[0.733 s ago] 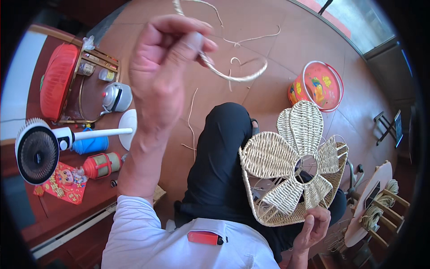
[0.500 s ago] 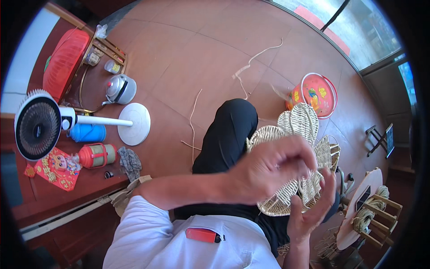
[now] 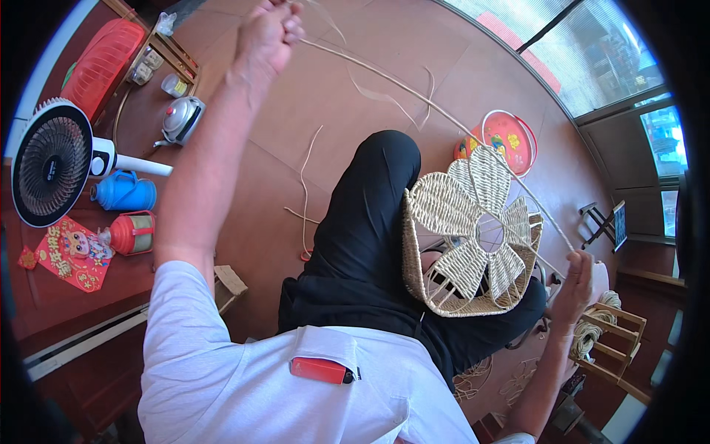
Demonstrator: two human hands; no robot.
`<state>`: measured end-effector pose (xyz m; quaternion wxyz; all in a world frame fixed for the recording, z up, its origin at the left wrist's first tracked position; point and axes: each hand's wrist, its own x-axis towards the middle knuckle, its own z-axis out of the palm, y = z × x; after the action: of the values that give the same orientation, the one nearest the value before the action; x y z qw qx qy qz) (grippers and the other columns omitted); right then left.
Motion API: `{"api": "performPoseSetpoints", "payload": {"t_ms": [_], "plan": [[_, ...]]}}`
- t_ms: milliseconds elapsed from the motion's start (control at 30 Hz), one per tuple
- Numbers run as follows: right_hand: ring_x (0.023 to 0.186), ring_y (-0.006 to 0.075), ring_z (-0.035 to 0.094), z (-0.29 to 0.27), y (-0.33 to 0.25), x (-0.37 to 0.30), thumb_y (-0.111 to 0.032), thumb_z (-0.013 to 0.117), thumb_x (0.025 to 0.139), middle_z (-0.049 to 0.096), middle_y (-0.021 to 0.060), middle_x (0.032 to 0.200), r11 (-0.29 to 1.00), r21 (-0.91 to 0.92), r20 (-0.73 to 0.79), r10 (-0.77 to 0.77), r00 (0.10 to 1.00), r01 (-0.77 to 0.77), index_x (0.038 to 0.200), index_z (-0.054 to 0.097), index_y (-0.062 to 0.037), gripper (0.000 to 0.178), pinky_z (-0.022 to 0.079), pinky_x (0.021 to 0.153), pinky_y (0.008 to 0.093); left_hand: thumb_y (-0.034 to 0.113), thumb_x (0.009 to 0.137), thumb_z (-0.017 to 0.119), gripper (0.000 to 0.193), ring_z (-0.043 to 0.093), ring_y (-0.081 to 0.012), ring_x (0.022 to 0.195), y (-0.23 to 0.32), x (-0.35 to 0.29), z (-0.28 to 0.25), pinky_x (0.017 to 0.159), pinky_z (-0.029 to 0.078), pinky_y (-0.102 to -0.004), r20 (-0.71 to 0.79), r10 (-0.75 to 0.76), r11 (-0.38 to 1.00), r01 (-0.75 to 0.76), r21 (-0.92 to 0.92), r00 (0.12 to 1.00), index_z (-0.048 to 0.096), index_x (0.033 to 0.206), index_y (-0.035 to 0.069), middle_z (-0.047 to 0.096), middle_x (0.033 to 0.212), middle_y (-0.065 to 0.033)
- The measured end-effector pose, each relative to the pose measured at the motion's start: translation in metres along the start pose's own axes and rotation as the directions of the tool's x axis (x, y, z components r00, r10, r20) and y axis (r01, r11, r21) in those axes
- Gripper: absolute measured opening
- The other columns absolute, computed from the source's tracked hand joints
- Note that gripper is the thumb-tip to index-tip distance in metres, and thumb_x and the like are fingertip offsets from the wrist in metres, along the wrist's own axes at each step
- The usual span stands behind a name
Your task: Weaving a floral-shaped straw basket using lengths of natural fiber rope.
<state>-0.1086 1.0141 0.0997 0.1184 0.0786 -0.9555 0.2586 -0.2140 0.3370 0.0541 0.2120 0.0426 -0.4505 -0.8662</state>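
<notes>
On my lap rests a woven straw-coloured basket (image 3: pixel 473 277) with a petal-shaped pattern around a round opening; several spokes show bare at its near side. A long pale cord (image 3: pixel 414 90) runs taut over the basket's far right side. My left hand (image 3: pixel 270 35), arm stretched out to the far left, is closed around one end of it, and a thin loose strand hangs there too. Low at the right of the basket, my right hand (image 3: pixel 575 287) has its fingers pressed together on the cord.
Behind the basket stands a red bucket (image 3: pixel 510 140) with a handle. Loose cord pieces (image 3: pixel 305 181) lie on the tiled floor. A fan (image 3: pixel 55 166), blue jug (image 3: pixel 126 192) and kettle (image 3: pixel 180 122) are at left; cord coils (image 3: pixel 592 333) hang on a wooden rack at right.
My left hand has swung from over the basket to the far upper left, drawing the cord taut. My right hand has moved outward to the right. More of the basket shows.
</notes>
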Motion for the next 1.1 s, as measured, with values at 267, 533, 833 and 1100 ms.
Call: {"api": "performPoseSetpoints", "payload": {"t_ms": [267,533,833,1100], "plan": [[0.090,0.0195,0.059,-0.051,0.065,0.016,-0.025,0.051,0.121,0.062,0.0081,0.096,0.983,-0.170,-0.142,-0.098,0.985,0.073,0.115,0.064,-0.0025,0.026,0.051,0.086,0.0330,0.006,0.110,0.055,0.017,0.050,-0.0067,0.060,0.028,0.025,-0.020,0.049,0.039,-0.0229,-0.097,0.075,0.953,-0.042,0.300,0.992,0.062,0.124,0.012,0.066,0.095,-0.0021],[0.103,0.0216,0.064,-0.063,0.094,0.007,-0.024,0.049,0.121,0.068,0.0100,0.108,0.991,-0.132,-0.078,-0.048,0.996,0.038,0.122,0.066,-0.0018,0.029,0.051,0.098,0.0337,0.001,0.107,0.053,0.020,0.048,-0.0069,0.056,0.008,0.031,-0.044,0.045,0.037,-0.0235,-0.116,0.059,0.940,-0.016,0.342,0.991,0.063,0.122,0.011,0.066,0.090,-0.0034],[0.109,0.0329,0.066,-0.076,0.138,-0.036,-0.033,0.049,0.121,0.071,0.0167,0.117,0.962,-0.226,-0.006,0.155,0.988,-0.152,0.127,0.067,-0.0008,0.037,0.050,0.103,0.0413,0.000,0.100,0.048,0.031,0.051,-0.0100,0.054,0.009,0.014,-0.065,0.043,0.042,-0.0270,-0.129,0.210,0.783,-0.088,0.616,0.969,0.066,0.125,0.005,0.068,0.091,-0.0063],[0.106,0.0395,0.062,-0.072,0.200,-0.075,-0.040,0.047,0.121,0.067,0.0227,0.115,0.918,-0.384,0.018,0.117,0.993,-0.101,0.127,0.065,0.0008,0.045,0.048,0.100,0.0467,-0.001,0.101,0.045,0.033,0.061,-0.0142,0.056,-0.006,-0.004,-0.052,0.046,0.054,-0.0315,-0.135,0.164,0.720,-0.025,0.693,0.977,0.066,0.126,0.001,0.069,0.096,-0.0099]]}}
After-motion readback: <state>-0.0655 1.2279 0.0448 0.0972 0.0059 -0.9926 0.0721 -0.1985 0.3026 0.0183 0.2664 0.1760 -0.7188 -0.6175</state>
